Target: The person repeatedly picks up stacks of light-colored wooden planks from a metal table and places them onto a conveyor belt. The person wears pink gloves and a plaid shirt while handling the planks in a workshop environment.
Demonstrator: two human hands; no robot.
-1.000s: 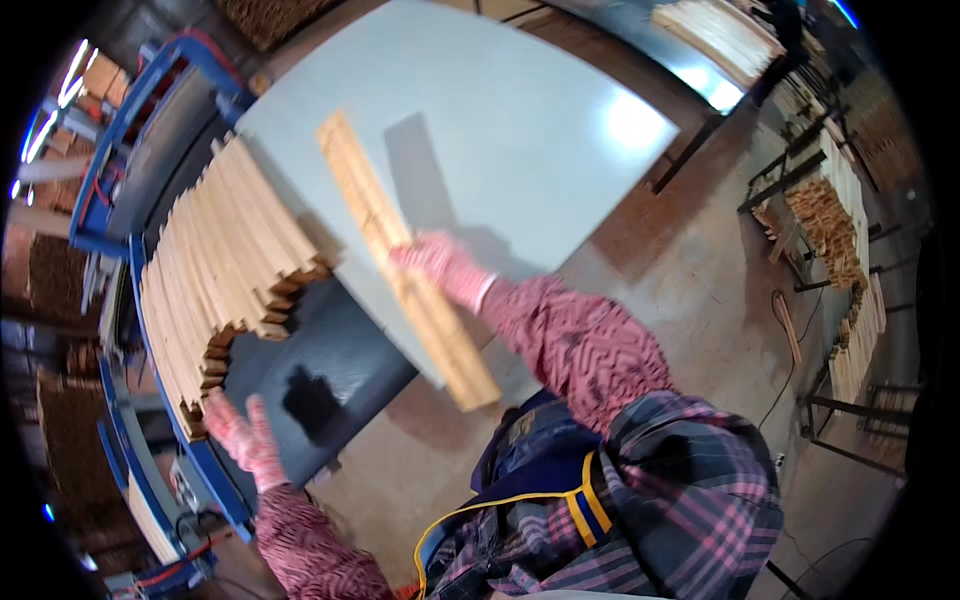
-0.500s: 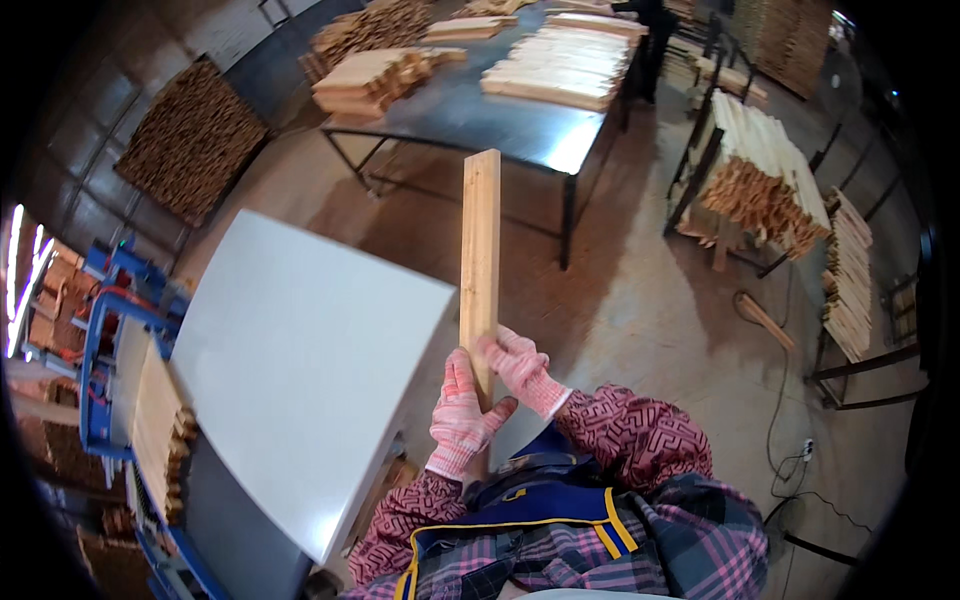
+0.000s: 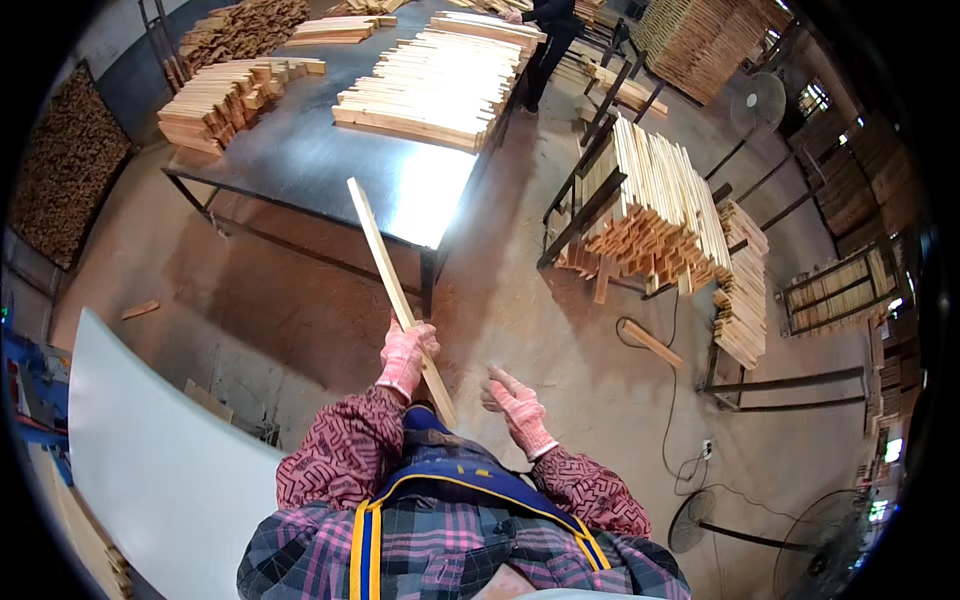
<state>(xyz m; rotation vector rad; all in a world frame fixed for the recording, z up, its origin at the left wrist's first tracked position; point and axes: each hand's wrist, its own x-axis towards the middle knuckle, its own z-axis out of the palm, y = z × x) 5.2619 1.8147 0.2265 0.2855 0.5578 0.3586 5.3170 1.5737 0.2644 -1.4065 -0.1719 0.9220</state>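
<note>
My left hand [image 3: 405,352], in a pink knit glove, grips a long pale wooden slat [image 3: 385,270] near its lower end. The slat slants up and away to the left, its far tip over the edge of the metal table [image 3: 300,150]. Just right of the slat's lower end, my right hand [image 3: 515,405], also gloved, is free with its fingers spread and holds nothing.
Stacks of wooden slats [image 3: 440,85] lie on the metal table ahead. A rack piled with slats [image 3: 650,215] stands to the right, with a loose piece [image 3: 652,343] and a cable on the floor. A white tabletop [image 3: 150,460] is at my left. A person [image 3: 545,20] stands far behind.
I have turned from the white table toward the metal table. Both hands held the slat half a second ago; now my right hand has let go and the slat tilts left.
</note>
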